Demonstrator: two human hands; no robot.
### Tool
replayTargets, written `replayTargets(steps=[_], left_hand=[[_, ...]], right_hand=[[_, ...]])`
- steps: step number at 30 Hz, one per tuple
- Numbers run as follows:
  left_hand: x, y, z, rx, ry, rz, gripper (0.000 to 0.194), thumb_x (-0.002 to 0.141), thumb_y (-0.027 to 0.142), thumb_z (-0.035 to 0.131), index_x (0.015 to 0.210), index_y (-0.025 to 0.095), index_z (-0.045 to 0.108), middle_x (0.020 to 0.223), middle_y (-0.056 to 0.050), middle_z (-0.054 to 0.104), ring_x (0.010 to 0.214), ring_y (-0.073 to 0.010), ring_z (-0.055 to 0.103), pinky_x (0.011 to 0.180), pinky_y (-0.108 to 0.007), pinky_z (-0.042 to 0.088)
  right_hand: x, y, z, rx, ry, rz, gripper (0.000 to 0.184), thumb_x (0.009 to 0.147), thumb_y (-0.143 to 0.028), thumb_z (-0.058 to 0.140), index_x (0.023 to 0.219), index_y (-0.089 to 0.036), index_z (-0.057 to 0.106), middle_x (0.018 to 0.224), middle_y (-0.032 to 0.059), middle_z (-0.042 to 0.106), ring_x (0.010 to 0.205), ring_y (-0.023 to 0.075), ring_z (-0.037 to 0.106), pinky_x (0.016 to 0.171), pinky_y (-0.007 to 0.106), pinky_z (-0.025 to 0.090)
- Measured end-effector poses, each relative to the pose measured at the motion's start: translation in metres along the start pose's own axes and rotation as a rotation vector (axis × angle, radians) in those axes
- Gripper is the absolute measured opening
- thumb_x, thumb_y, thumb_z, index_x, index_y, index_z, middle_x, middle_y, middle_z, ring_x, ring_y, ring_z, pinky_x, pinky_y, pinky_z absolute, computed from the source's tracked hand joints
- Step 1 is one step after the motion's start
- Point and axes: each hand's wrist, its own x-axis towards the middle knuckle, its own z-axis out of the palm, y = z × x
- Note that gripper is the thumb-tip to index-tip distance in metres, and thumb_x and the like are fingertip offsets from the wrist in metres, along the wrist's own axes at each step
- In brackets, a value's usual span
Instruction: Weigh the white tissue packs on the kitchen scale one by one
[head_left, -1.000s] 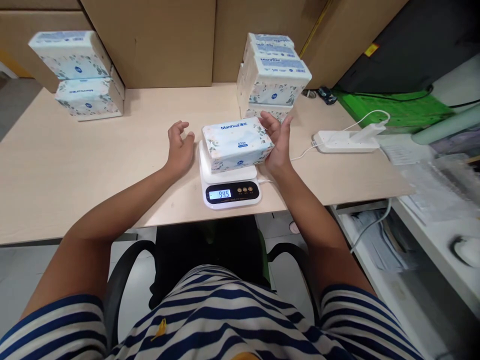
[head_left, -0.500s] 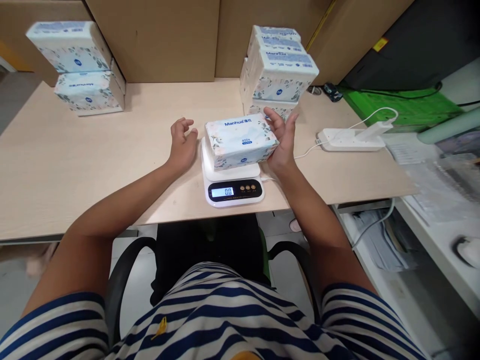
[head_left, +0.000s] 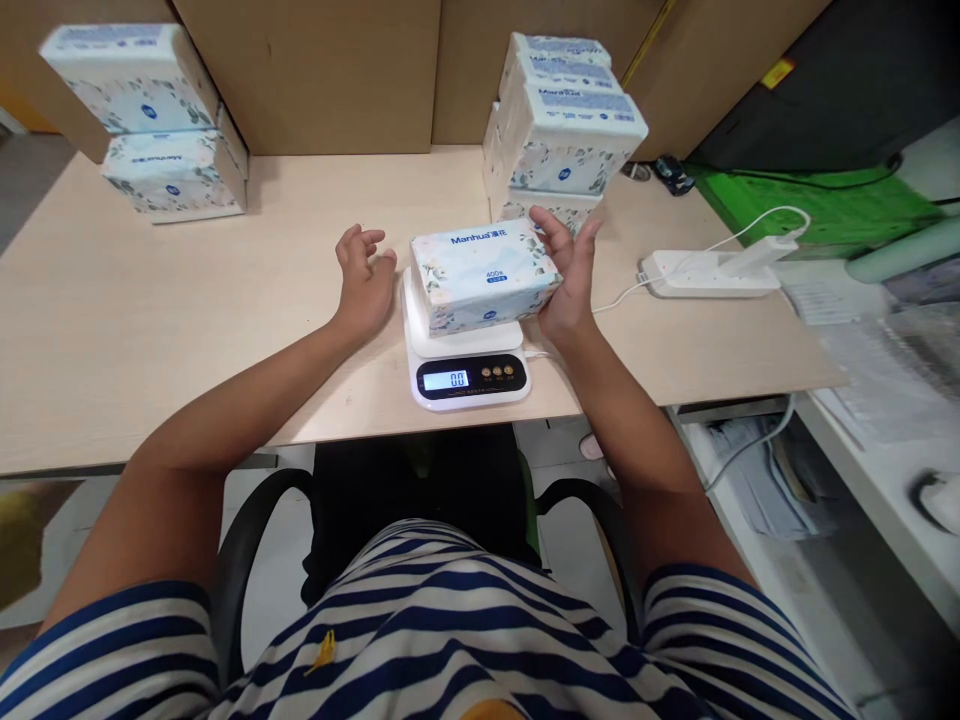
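A soft pack of tissues [head_left: 487, 265] with a floral print sits over the plate of a white digital scale [head_left: 424, 345]. The scale's lit display reads 0.0. At the right end of the pack is my right hand [head_left: 568, 285], its visible fingers and thumb spread and the rest partly hidden by the pack. Whether this hand bears any of the pack's weight I cannot tell. My left hand [head_left: 365, 283] rests on the table just left of the scale, fingers loosely curled and apart, holding nothing.
Stacked tissue packs [head_left: 176, 175] stand at the back left, and another stack [head_left: 566, 140] stands behind my right hand. A white power strip [head_left: 709, 275] with cables lies to the right. Cardboard [head_left: 337, 80] lines the back of the wooden table [head_left: 292, 230].
The view has shifted slightly. Both hands, the tissue pack and the scale keep their places, and the display still reads 0.0. A blurred yellowish shape now shows at the lower left edge.
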Motion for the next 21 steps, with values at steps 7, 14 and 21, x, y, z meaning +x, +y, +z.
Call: replayTargets(steps=[7,14,21], left_hand=[[0.001,-0.001,0.0,0.016,0.018,0.004,0.066,0.087,0.083,0.084,0.127,0.034,0.065,0.168,-0.008,0.043,0.16,-0.0388,0.048,0.139,-0.061,0.042],[-0.006,0.009,0.002,0.006,-0.04,0.023,0.065,0.09,0.084,0.08,0.129,0.035,0.063,0.17,-0.008,0.042,0.163,-0.0392,0.045,0.137,-0.06,0.044],[-0.008,0.009,0.002,0.025,-0.108,0.069,0.062,0.094,0.084,0.075,0.129,0.034,0.063,0.175,-0.008,0.036,0.166,-0.0361,0.042,0.138,-0.057,0.042]], right_hand=[[-0.006,0.0,0.006,0.074,-0.051,0.021,0.123,0.074,-0.121,0.018,0.17,-0.051,0.049,0.168,0.0066,0.062,0.168,0.0363,0.051,0.128,0.064,0.055],[-0.01,-0.012,0.009,0.023,-0.1,0.026,0.13,0.072,-0.121,0.012,0.175,-0.049,0.044,0.162,0.0083,0.066,0.164,0.038,0.055,0.126,0.061,0.058],[-0.012,-0.015,0.009,-0.015,-0.087,0.016,0.126,0.075,-0.118,0.01,0.17,-0.046,0.052,0.147,0.0092,0.074,0.159,0.0396,0.06,0.125,0.059,0.059]])
